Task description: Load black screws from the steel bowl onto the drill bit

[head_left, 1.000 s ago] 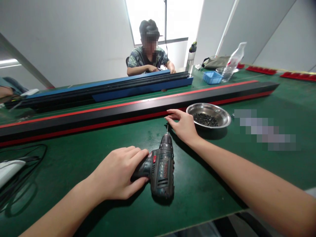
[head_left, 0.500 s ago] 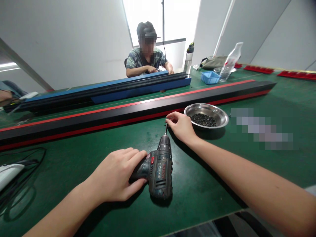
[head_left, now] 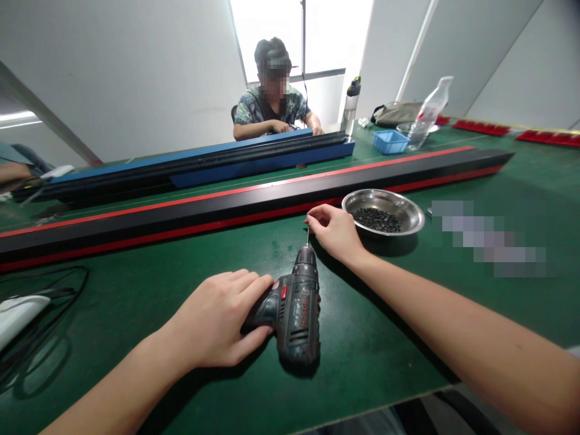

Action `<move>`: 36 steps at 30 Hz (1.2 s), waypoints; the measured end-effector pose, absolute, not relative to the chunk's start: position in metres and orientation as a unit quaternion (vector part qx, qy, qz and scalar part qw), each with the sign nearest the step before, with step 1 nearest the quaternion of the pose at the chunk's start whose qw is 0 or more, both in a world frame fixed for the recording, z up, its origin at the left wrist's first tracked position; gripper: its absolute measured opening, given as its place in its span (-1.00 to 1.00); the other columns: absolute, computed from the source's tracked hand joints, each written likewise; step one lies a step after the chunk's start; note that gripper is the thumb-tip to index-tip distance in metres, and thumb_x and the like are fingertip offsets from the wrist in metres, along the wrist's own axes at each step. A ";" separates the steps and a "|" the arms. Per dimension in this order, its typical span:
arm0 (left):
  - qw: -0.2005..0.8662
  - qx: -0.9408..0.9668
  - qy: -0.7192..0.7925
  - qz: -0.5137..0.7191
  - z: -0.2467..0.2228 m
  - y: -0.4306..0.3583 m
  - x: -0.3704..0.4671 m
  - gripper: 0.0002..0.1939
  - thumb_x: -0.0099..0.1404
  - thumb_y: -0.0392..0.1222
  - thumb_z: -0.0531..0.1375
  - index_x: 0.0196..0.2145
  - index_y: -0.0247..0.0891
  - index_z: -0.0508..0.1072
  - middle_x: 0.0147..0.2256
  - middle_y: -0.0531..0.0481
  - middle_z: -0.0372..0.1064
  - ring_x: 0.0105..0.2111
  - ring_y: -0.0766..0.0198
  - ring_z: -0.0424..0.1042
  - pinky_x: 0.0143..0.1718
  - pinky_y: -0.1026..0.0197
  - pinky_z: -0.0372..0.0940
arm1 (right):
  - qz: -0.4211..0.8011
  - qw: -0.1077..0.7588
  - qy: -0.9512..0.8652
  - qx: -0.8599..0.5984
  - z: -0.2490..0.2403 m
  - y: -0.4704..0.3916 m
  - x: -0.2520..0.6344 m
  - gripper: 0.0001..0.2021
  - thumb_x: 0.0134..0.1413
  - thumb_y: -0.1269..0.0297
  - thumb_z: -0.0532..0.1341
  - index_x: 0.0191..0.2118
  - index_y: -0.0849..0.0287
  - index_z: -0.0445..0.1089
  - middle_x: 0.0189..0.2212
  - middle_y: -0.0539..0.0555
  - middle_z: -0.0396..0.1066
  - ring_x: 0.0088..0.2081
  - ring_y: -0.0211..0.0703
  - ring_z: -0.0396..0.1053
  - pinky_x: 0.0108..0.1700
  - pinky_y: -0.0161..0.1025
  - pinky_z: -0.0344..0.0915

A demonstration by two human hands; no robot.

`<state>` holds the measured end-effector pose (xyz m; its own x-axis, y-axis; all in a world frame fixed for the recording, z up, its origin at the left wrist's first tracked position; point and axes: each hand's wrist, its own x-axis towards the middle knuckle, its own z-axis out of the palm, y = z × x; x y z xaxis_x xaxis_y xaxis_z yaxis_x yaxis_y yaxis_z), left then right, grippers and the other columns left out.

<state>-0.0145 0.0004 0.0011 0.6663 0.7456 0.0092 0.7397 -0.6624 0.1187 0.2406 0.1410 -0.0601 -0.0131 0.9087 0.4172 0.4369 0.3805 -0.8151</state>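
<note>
My left hand [head_left: 231, 320] is wrapped round the handle of a dark cordless drill [head_left: 298, 320], which lies on its side with its bit pointing away from me. At the tip of the bit [head_left: 309, 235], my right hand [head_left: 333, 232] is closed in a pinch; whatever its fingertips hold is too small to make out. Just right of that hand stands a shallow metal bowl [head_left: 414, 225] with many small black pieces, apparently screws, in it. Beyond the fingertips runs a long black bar with red edges [head_left: 217, 208].
Across the green table [head_left: 362, 374] a person [head_left: 272, 109] works behind long blue and black bars [head_left: 263, 164]. A blue basket [head_left: 390, 142], a plastic bottle [head_left: 428, 115] and a drinking flask [head_left: 350, 109] stand at the back. Cables [head_left: 67, 326] lie at left.
The whole view has shifted slightly, so everything sits a little further right. My hands, the drill and the bowl keep nearly the same places relative to each other.
</note>
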 end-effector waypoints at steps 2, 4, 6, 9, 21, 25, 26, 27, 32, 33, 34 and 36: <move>0.053 0.911 0.408 0.028 0.001 0.001 -0.015 -0.51 0.34 0.01 0.21 0.15 -0.21 0.32 -0.04 -0.17 0.50 -0.09 -0.04 0.49 -0.07 -0.08 0.38 | 0.232 0.485 -0.676 -0.504 -0.060 0.140 0.241 -0.85 0.22 0.24 0.28 -0.23 0.19 0.56 -0.30 0.12 0.61 -0.30 -0.10 0.54 -0.20 -0.15 0.46; 0.053 0.911 0.408 0.029 0.002 0.000 -0.015 -0.51 0.34 0.00 0.21 0.16 -0.22 0.32 -0.05 -0.17 0.50 -0.10 -0.04 0.48 -0.08 -0.08 0.38 | 0.224 0.480 -0.679 -0.508 -0.059 0.140 0.241 -0.84 0.23 0.23 0.27 -0.26 0.18 0.56 -0.31 0.12 0.60 -0.30 -0.09 0.53 -0.21 -0.15 0.45; 0.053 0.911 0.408 0.029 0.002 0.000 -0.015 -0.51 0.34 0.00 0.21 0.16 -0.21 0.31 -0.04 -0.17 0.50 -0.09 -0.04 0.48 -0.07 -0.08 0.38 | 0.222 0.477 -0.680 -0.511 -0.058 0.139 0.241 -0.83 0.23 0.21 0.26 -0.27 0.18 0.56 -0.32 0.12 0.60 -0.30 -0.09 0.53 -0.21 -0.15 0.44; 0.055 0.912 0.406 0.030 0.001 -0.001 -0.016 -0.50 0.34 0.00 0.21 0.17 -0.20 0.31 -0.03 -0.16 0.50 -0.09 -0.03 0.48 -0.07 -0.07 0.38 | 0.227 0.472 -0.683 -0.509 -0.056 0.138 0.241 -0.83 0.24 0.21 0.26 -0.25 0.18 0.56 -0.30 0.13 0.61 -0.29 -0.08 0.54 -0.21 -0.16 0.44; 0.054 0.911 0.407 0.031 0.001 0.000 -0.014 -0.50 0.34 -0.01 0.21 0.17 -0.22 0.32 -0.03 -0.16 0.50 -0.09 -0.03 0.48 -0.07 -0.08 0.38 | 0.200 0.418 -0.716 -0.522 -0.050 0.135 0.242 -0.76 0.32 0.20 0.20 -0.30 0.16 0.56 -0.35 0.09 0.60 -0.35 -0.11 0.49 -0.27 -0.19 0.27; 0.053 0.911 0.408 0.030 0.001 0.000 -0.014 -0.50 0.34 -0.01 0.21 0.17 -0.21 0.33 -0.04 -0.16 0.50 -0.10 -0.03 0.48 -0.07 -0.07 0.39 | 0.199 0.408 -0.722 -0.523 -0.050 0.135 0.243 -0.68 0.36 0.14 0.15 -0.34 0.15 0.55 -0.41 0.07 0.58 -0.38 -0.11 0.47 -0.30 -0.20 0.24; 0.052 0.911 0.408 0.031 0.001 0.000 -0.014 -0.50 0.34 -0.01 0.21 0.17 -0.21 0.33 -0.04 -0.16 0.50 -0.10 -0.03 0.48 -0.07 -0.07 0.39 | 0.201 0.409 -0.722 -0.521 -0.051 0.135 0.243 -0.66 0.37 0.12 0.14 -0.34 0.15 0.55 -0.41 0.07 0.58 -0.37 -0.11 0.47 -0.29 -0.20 0.24; 0.052 0.911 0.408 0.031 0.001 0.000 -0.014 -0.50 0.33 -0.01 0.21 0.17 -0.22 0.32 -0.05 -0.16 0.50 -0.10 -0.03 0.48 -0.07 -0.07 0.39 | 0.204 0.411 -0.722 -0.519 -0.051 0.135 0.244 -0.65 0.38 0.11 0.13 -0.34 0.15 0.55 -0.41 0.07 0.58 -0.36 -0.11 0.47 -0.27 -0.20 0.25; 0.055 0.911 0.408 0.026 0.001 -0.001 -0.014 -0.50 0.34 -0.01 0.21 0.17 -0.22 0.32 -0.04 -0.16 0.49 -0.10 -0.03 0.47 -0.07 -0.08 0.38 | 0.217 0.419 -0.721 -0.508 -0.052 0.137 0.245 -0.63 0.39 0.11 0.13 -0.34 0.14 0.57 -0.39 0.07 0.60 -0.35 -0.10 0.49 -0.24 -0.19 0.29; 0.054 0.911 0.409 0.026 0.001 -0.001 -0.014 -0.51 0.34 -0.01 0.21 0.17 -0.22 0.32 -0.04 -0.16 0.49 -0.10 -0.03 0.47 -0.07 -0.08 0.38 | 0.220 0.419 -0.720 -0.507 -0.052 0.137 0.245 -0.63 0.39 0.11 0.13 -0.34 0.14 0.58 -0.40 0.07 0.60 -0.36 -0.10 0.50 -0.24 -0.19 0.29; 0.055 0.910 0.410 0.026 0.001 -0.001 -0.013 -0.51 0.34 -0.01 0.21 0.17 -0.22 0.32 -0.05 -0.15 0.49 -0.10 -0.03 0.47 -0.07 -0.08 0.38 | 0.222 0.420 -0.720 -0.507 -0.052 0.136 0.245 -0.63 0.39 0.11 0.13 -0.35 0.15 0.58 -0.40 0.07 0.60 -0.36 -0.10 0.50 -0.24 -0.19 0.29; 0.055 0.910 0.410 0.026 0.002 -0.001 -0.013 -0.51 0.34 -0.02 0.21 0.17 -0.22 0.33 -0.05 -0.15 0.49 -0.11 -0.03 0.47 -0.08 -0.08 0.38 | 0.223 0.417 -0.719 -0.509 -0.050 0.135 0.244 -0.63 0.38 0.11 0.14 -0.35 0.15 0.57 -0.39 0.07 0.60 -0.35 -0.09 0.50 -0.25 -0.18 0.28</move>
<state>-0.0128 -0.0007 0.0019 0.6624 0.7491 0.0033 0.7433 -0.6579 0.1211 0.2444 0.1354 -0.0504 -0.1327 0.9184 0.3728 0.5459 0.3817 -0.7459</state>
